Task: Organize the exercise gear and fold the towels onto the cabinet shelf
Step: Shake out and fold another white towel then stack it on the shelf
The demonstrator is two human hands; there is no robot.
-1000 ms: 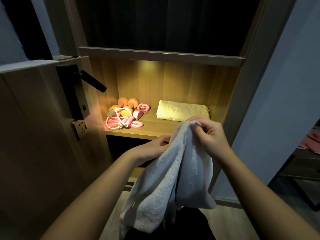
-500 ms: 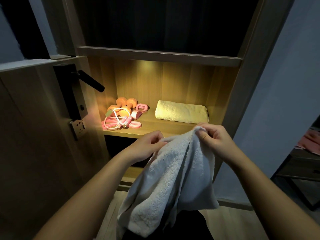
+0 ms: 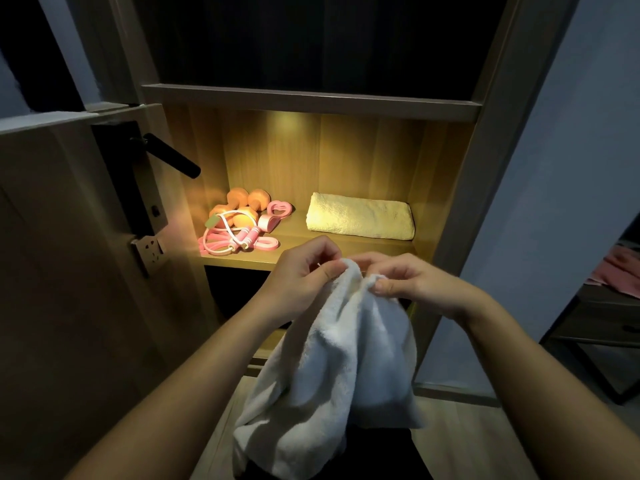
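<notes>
Two hands meet in front of a lit cabinet shelf (image 3: 239,259). The left hand (image 3: 304,277) and right hand (image 3: 415,284) each pinch the top edge of a white towel (image 3: 332,368), fingers (image 3: 381,288) curled tight, the two pinches close together. The towel hangs straight down from them, long axis vertical, bunched and unfolded. A folded yellow towel (image 3: 360,216) lies just beyond on the shelf, nearer the right hand. Whether they hold corners is unclear.
</notes>
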